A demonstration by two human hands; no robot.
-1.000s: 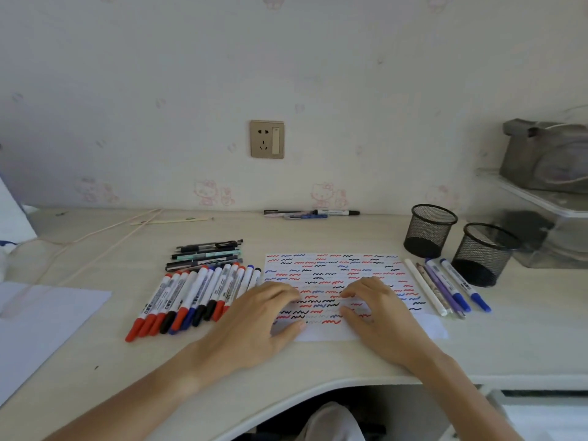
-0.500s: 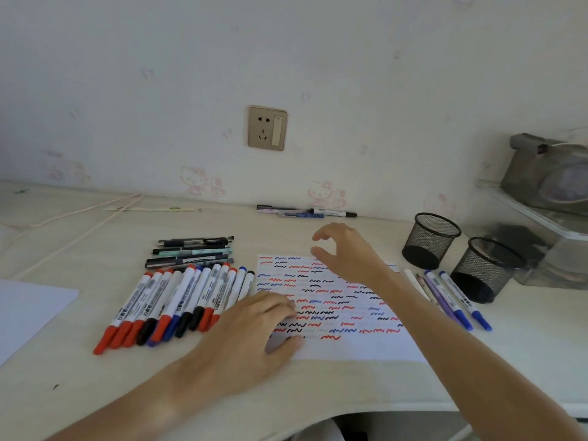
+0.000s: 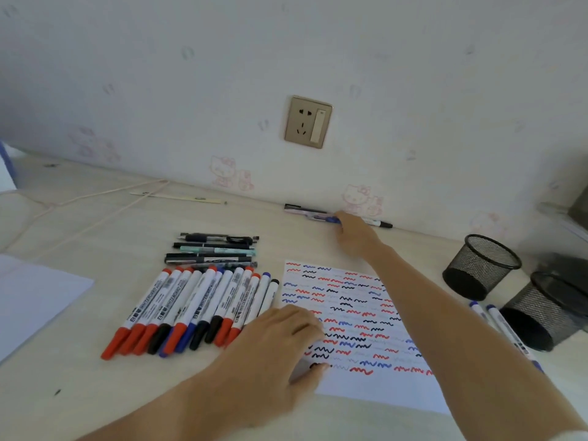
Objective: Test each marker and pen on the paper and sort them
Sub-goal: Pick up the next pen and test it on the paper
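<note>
R hand (image 3: 353, 232) stretched to back of tabletop (image 3: 79, 383), fingers curled down onto the pens by the wall (image 3: 310, 213), at the blue pen. Whether it has actually pinched one: can't tell, fingertips hidden behind the hand. L hand (image 3: 280, 342) lies flat, fingers straight, pressing near-left part of the paper (image 3: 359, 313).

Paper already dense w/ red, blue, black squiggles; only the bare strip along its near edge looks free. Row of whiteboard markers (image 3: 194, 307) just left of paper, caps toward the person. Stack of pens (image 3: 216, 249) behind that row. Two mesh cups (image 3: 480, 265) far right, a few more markers (image 3: 496, 326) lying beside them.

Risks, as judged:
- Wall pens lie close together, touching; a loose grab could drag or roll a neighbour along the wall.
- R forearm spans the paper; pulling back low could smear fresh ink or shift the sheet if L hand lifts.
- L wrist sits near marker caps; a nudge could scatter the row and mix sorted w/ unsorted.
- Little blank space left, so a new test mark may be hard to read.
</note>
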